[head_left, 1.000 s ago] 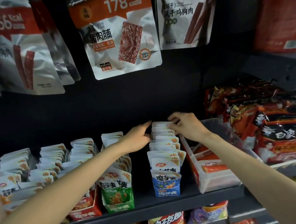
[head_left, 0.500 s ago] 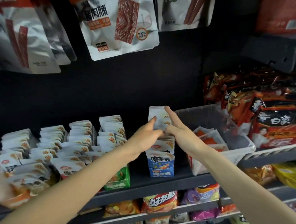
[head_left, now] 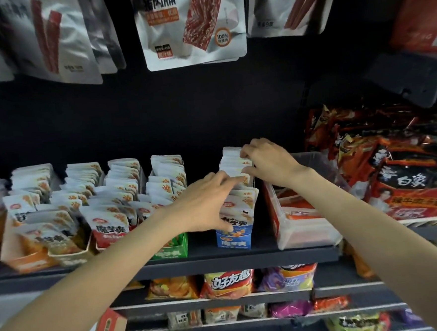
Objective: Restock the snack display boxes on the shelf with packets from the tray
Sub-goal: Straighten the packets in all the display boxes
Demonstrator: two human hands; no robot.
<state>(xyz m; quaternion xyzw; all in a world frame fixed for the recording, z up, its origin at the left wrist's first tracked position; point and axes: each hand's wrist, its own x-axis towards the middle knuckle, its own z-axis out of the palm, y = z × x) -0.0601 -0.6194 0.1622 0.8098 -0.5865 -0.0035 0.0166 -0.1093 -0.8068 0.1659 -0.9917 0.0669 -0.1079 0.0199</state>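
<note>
**Operator A:** Packets [head_left: 234, 164] stood on edge in a front-to-back row inside the blue display box [head_left: 233, 238], so the row's long axis ran away from us toward the dark back panel [head_left: 182, 111]. We had both hands on that row. Which hand held what?

**Operator B:** Our right hand [head_left: 269, 161] sat at the far end, fingers curled over the top edges of the rearmost packets and pinching them. Our left hand [head_left: 204, 202] lay nearer, on the box's left side; its fingers reached across the middle of the row, loosely bent, touching the packet tops. We could not tell whether the left hand actually gripped a packet or only pressed on it.

**Operator A:** Relation for the coming move?

**Operator B:** The row lay directly between the two hands, right hand behind, left hand in front and to the side. We judged that any seating or squaring push would run along the row's axis.

**Operator A:** Surface and room?

**Operator B:** The box rested on the dark shelf [head_left: 244, 259], at its front edge. The clear tray [head_left: 307, 234] stood just beside it on the right, with orange packets [head_left: 296, 206] lying in it, nearer our right hand. The green box [head_left: 171, 250] stood near on the left, across a narrow gap. Headroom above the row was open up to the hanging pouches [head_left: 189, 27], so we judged lateral clearance tighter than vertical.
</note>
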